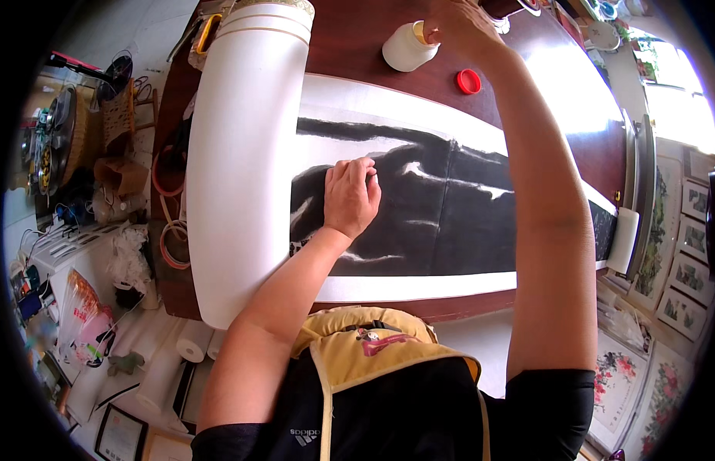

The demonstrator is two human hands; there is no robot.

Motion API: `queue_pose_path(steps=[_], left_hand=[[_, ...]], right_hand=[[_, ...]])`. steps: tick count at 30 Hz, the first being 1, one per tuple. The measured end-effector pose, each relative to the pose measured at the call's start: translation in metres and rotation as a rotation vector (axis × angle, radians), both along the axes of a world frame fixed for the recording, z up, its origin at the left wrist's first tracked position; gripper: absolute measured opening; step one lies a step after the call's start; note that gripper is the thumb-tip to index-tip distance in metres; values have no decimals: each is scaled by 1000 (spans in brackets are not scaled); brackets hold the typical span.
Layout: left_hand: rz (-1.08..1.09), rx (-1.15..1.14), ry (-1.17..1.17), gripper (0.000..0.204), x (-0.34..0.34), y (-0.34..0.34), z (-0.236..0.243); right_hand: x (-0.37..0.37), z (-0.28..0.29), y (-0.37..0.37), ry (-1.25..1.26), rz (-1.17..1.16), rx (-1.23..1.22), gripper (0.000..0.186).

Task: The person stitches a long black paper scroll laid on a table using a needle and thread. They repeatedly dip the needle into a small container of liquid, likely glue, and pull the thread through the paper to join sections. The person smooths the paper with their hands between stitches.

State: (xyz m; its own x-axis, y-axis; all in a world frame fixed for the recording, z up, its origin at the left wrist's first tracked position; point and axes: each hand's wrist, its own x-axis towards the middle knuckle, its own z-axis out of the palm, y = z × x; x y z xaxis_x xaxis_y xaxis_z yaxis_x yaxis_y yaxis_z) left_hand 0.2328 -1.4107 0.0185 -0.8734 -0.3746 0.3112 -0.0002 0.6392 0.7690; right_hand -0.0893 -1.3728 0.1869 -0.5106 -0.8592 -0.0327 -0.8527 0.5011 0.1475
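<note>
A long rolled-out painting (473, 223) with black ink washes and pale streaks lies across the dark red table. My left hand (351, 196) rests on its dark area, fingers curled in; whether something small is in them is hidden. At the far side, my right hand (467, 31) reaches to a white wide-mouthed jar (407, 50). One digit shows at the jar's mouth; the other fingers are partly cut off by the picture's top edge. A red screw lid (469, 81) lies beside the jar, apart from it.
A thick white paper roll (246, 169) lies on the table left of my left hand. The dark red table (357, 54) reflects window glare at right. A thinner white roll (623, 240) is at its right end. Paintings (684, 284) hang or lean at right; clutter crowds the left floor.
</note>
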Motion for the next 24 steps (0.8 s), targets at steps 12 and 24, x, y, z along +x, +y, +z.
queue_pose_path(steps=[12, 24], left_hand=[[-14, 20, -22, 31, -1, 1, 1], [-20, 5, 7, 31, -2, 1, 2]], right_hand=[[-20, -16, 25, 313, 177, -16, 9], [4, 4, 17, -39, -210, 19, 12]])
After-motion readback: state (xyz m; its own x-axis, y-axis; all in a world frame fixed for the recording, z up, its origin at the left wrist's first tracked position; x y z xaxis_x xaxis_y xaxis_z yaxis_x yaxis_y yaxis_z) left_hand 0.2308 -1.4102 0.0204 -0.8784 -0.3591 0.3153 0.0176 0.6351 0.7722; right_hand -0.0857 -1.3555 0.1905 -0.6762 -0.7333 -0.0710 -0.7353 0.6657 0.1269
